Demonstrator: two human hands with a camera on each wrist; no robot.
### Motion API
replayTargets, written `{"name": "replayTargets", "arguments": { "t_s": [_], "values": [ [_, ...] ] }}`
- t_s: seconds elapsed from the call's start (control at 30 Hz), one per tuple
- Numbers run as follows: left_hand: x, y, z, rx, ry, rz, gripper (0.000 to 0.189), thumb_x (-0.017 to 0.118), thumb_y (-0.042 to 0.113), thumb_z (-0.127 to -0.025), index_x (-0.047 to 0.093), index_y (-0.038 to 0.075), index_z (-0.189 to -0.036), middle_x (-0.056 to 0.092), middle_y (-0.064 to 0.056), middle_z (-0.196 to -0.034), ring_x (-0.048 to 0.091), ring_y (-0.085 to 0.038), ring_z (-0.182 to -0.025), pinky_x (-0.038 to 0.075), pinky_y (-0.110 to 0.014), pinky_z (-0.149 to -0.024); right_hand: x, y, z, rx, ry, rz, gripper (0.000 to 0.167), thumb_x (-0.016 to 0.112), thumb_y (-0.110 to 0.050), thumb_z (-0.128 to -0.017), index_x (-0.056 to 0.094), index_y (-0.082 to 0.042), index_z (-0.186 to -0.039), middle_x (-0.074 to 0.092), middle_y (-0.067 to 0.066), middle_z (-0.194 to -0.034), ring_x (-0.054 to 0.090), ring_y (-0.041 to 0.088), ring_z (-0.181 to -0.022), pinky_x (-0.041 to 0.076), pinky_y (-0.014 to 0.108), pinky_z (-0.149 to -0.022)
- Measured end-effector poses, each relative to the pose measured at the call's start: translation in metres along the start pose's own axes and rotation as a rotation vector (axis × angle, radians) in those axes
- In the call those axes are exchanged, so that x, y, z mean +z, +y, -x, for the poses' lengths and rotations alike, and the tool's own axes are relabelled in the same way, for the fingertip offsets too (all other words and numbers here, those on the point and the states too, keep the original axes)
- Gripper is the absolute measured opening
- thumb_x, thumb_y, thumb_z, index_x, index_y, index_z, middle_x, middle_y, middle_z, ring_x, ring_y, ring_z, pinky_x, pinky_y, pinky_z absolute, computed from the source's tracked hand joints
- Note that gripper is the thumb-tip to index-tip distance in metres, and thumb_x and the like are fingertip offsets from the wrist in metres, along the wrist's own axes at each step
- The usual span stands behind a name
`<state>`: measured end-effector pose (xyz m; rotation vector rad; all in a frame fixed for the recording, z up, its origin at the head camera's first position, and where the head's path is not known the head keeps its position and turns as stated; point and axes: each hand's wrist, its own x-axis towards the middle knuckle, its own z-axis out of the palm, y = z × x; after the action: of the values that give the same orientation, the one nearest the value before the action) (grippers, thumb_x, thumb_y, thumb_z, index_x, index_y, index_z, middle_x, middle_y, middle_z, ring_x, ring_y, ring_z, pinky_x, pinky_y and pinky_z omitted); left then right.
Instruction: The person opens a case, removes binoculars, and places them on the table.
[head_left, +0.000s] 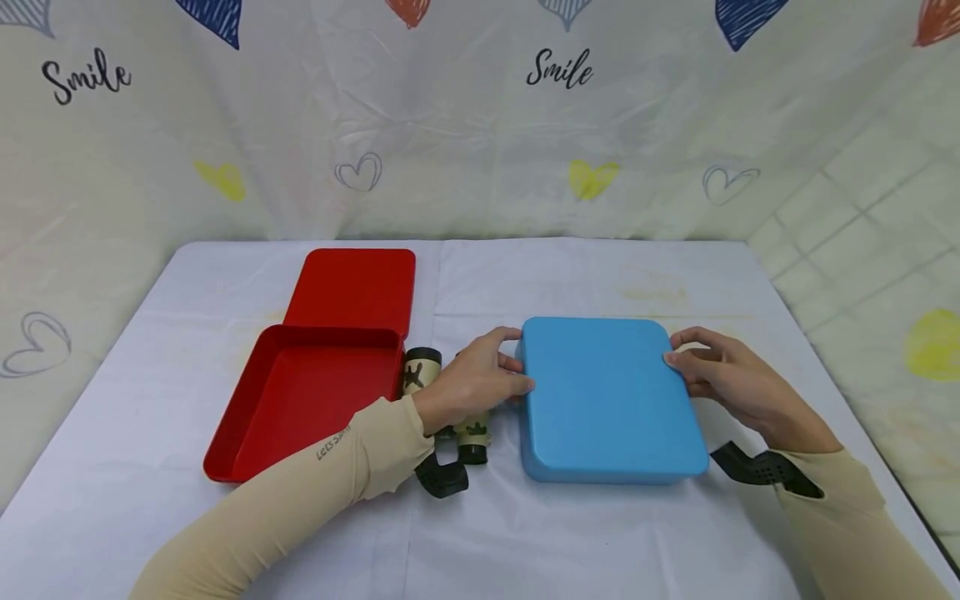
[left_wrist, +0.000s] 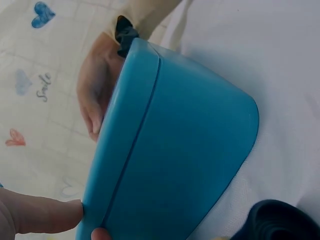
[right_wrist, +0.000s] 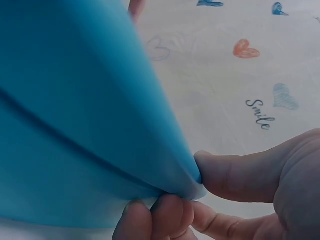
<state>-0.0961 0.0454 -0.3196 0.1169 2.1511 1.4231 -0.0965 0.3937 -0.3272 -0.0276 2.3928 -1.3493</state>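
Note:
A light-blue box [head_left: 611, 400] with its lid on lies right of the table's middle, with a person's hand at each side. The left hand [head_left: 476, 379] grips the lid's left edge, thumb on top. In the left wrist view its thumb [left_wrist: 47, 215] presses the lid's rim and a fingertip [left_wrist: 101, 234] shows near the seam. Opposite, the right hand [head_left: 738, 383] pinches the lid's far right corner. Its thumb [right_wrist: 240, 172] rests on top and its curled fingers [right_wrist: 170, 217] sit under the rim at the seam, as the right wrist view shows.
A red box [head_left: 322, 392] stands on the left with its lid [head_left: 352, 292] folded back. Camouflage binoculars [head_left: 474, 433] lie between the boxes, partly hidden by the left hand. White cloth [head_left: 585, 542] covers the table; a printed curtain [head_left: 465, 108] hangs behind.

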Motion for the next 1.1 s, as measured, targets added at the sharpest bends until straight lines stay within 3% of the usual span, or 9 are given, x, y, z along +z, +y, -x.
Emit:
{"name": "replayTargets", "arguments": {
  "t_s": [0.13,0.43,0.77,1.1],
  "values": [
    [-0.0004,0.0004,0.0003,0.005,0.005,-0.027,0.071,0.071,0.017,-0.096,0.037,0.017,-0.159,0.066,-0.01,-0.128,0.066,-0.023,-0.109,0.059,-0.042,-0.095,0.0009,0.0,-0.0005,-0.013,-0.001,0.018,0.04,0.053,-0.027,-0.109,0.04,0.001,-0.135,0.063,-0.006,-0.098,0.066,0.008,-0.083,0.058,0.021,-0.079],
    [-0.0011,0.0,0.0003,0.011,-0.006,0.019,0.072,0.07,0.015,-0.096,0.036,0.015,-0.159,0.065,-0.011,-0.127,0.065,-0.024,-0.11,0.058,-0.04,-0.094,0.0019,0.0015,-0.0007,-0.045,0.017,0.029,0.032,0.052,-0.025,-0.109,0.044,-0.002,-0.129,0.062,-0.01,-0.097,0.063,0.006,-0.083,0.056,0.022,-0.077],
    [-0.0006,0.0026,0.0025,0.038,-0.019,0.027,0.072,0.068,0.012,-0.097,0.032,0.015,-0.159,0.062,-0.012,-0.132,0.063,-0.025,-0.117,0.057,-0.042,-0.1,-0.0048,0.0,0.002,-0.071,-0.033,-0.056,0.021,0.052,-0.02,-0.109,0.044,-0.009,-0.125,0.064,-0.009,-0.098,0.067,0.013,-0.082,0.058,0.025,-0.078],
    [-0.0027,0.0044,0.0069,0.025,-0.059,0.031,0.072,0.067,0.01,-0.098,0.031,0.013,-0.16,0.061,-0.015,-0.136,0.07,-0.024,-0.107,0.063,-0.041,-0.09,-0.0018,-0.0068,0.0045,-0.005,-0.005,0.032,0.046,0.054,-0.028,-0.109,0.038,0.002,-0.14,0.064,-0.008,-0.102,0.068,0.009,-0.086,0.059,0.024,-0.08]
  ]
}}
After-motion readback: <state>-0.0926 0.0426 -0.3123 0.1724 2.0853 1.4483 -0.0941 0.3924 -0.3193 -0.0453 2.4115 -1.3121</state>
